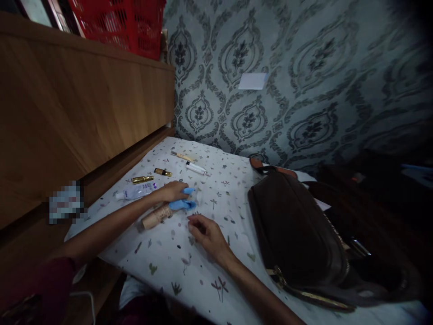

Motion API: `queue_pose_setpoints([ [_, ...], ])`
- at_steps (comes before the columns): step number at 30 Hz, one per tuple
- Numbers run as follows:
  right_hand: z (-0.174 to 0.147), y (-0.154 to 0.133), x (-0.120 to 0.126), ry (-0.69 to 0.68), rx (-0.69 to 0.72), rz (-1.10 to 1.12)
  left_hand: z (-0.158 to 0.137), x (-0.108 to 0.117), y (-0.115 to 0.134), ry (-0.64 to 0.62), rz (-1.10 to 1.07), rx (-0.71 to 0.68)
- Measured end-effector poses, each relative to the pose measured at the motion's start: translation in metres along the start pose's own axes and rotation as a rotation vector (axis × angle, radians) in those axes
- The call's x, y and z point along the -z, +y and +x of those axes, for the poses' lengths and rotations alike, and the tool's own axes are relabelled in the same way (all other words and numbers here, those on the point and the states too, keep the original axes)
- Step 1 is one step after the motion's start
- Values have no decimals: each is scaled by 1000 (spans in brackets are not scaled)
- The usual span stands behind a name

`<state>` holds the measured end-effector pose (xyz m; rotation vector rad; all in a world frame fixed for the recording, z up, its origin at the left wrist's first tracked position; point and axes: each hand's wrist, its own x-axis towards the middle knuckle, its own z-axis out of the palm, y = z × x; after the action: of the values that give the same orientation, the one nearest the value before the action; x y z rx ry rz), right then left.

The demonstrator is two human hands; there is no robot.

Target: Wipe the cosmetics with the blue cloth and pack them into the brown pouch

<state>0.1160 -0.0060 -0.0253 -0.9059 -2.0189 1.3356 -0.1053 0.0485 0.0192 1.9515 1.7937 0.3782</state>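
Note:
My left hand (pixel 174 191) is closed on a soft light-blue cloth-like piece (pixel 183 205), its fingers partly hidden behind the back of the hand. Just below it lies a bottle with a beige cap (pixel 154 219), its upper end beside the blue piece. My right hand (pixel 208 234) rests to the right, fingers loosely curled and apart from the thumb, with nothing visible in them. Left of my left hand is a clear bottle (pixel 137 192) with purple marks. Two gold tubes, one plain (pixel 142 179) and one with a dark band (pixel 163 172), lie farther back.
A white pen (pixel 196 169) and a yellowish pen-like stick (pixel 181 156) lie toward the back of the patterned sheet (pixel 233 198). A dark brown bag (pixel 294 230) with an open zip fills the right side. A wooden panel (pixel 84 99) bounds the left; a red basket (pixel 125 25) stands above.

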Motion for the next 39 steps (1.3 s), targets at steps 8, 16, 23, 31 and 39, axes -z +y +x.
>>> queue_pose_setpoints([
  [8, 0, -6, 10, 189, 53, -75, 18, -27, -16, 187, -451, 71],
  [16, -1, 16, 29, 267, 21, -352, -9, -13, -7, 359, -278, 59],
  [23, -1, 14, 37, 225, 2, -568, -33, -28, 18, 331, 18, -179],
  [31, -2, 2, 52, 140, -64, -733, -40, -68, 24, 350, 302, -610],
  [39, -4, -12, 67, 14, -219, -590, -44, -57, 41, 446, 86, -585],
])
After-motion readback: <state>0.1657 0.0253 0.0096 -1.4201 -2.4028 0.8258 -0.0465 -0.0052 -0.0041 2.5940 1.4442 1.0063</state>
